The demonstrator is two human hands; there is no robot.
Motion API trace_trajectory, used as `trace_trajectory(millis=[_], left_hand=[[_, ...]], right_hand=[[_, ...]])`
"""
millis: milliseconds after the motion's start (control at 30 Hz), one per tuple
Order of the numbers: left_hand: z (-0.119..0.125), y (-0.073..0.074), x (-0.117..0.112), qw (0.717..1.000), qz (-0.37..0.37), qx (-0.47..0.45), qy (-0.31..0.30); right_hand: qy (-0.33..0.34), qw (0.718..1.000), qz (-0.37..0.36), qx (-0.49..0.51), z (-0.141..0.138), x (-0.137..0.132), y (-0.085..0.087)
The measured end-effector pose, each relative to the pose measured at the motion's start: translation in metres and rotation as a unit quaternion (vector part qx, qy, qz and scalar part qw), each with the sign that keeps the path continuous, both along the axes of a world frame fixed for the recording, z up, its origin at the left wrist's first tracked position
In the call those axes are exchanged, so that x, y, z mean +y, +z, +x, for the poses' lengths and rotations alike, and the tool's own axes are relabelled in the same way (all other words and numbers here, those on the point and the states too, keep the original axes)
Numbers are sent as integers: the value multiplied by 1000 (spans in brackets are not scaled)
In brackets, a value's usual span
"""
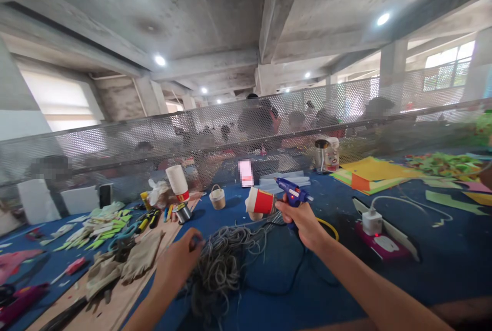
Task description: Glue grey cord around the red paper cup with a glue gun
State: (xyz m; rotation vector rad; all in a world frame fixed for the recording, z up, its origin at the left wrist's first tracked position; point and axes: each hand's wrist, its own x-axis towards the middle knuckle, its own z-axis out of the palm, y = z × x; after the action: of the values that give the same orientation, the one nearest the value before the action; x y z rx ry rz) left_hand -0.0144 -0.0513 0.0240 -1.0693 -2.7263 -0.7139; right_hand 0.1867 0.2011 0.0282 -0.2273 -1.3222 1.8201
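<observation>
On the right, my right hand point(300, 215) is closed around a blue hot glue gun point(294, 192), its nozzle pointing up and left. A white paper cup with a red band point(264, 202) lies sideways against the fingertips of that hand; whether they grip it too, I cannot tell. My left hand point(188, 249), partly blurred, has its fingers curled in beside a tangled heap of grey cord point(221, 264). What those fingers hold, if anything, is hidden. Behind the cord stands a small cord-wrapped cup with a handle point(218, 199).
A stack of paper cups point(177, 181) leans at left, near work gloves point(140, 256) and green paper scraps point(100, 226). At right lie a power strip with a white plug point(372, 223) and coloured paper sheets point(369, 172). A perforated metal screen point(215, 141) runs behind.
</observation>
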Motion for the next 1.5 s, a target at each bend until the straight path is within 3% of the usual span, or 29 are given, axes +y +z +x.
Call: trace_trajectory(millis=[167, 267, 433, 600, 733, 867, 1033, 1167, 1300, 1500], left_hand=[[9, -23, -3, 993, -90, 66, 37], [15, -26, -2, 991, -105, 78, 39], [15, -23, 1, 997, -78, 15, 1], [19, -12, 12, 995, 38, -73, -57], [32, 1, 21, 966, 128, -178, -139], [46, 10, 24, 921, 129, -296, -218], [52, 19, 24, 873, 109, -399, -257], [49, 23, 27, 855, 104, -422, -281], [46, 27, 31, 855, 103, -411, -300], [45, 62, 33, 875, 193, -321, -305]], right_hand=[[1, 1000, -3, -4, 0, 1, -1], [-3, 1000, -6, -7, -1, 1, -3], [-1, 1000, -1, -9, 0, -2, -2], [17, 1000, 13, -10, 2, -4, 1], [23, 1000, 18, -11, 2, -3, 0], [27, 999, 19, -15, 2, -3, -2], [26, 999, 16, -16, 1, -2, -3], [27, 999, 14, -15, 1, -1, -3], [24, 1000, 8, -12, 1, -1, -2], [20, 1000, -4, -4, 2, 2, -2]])
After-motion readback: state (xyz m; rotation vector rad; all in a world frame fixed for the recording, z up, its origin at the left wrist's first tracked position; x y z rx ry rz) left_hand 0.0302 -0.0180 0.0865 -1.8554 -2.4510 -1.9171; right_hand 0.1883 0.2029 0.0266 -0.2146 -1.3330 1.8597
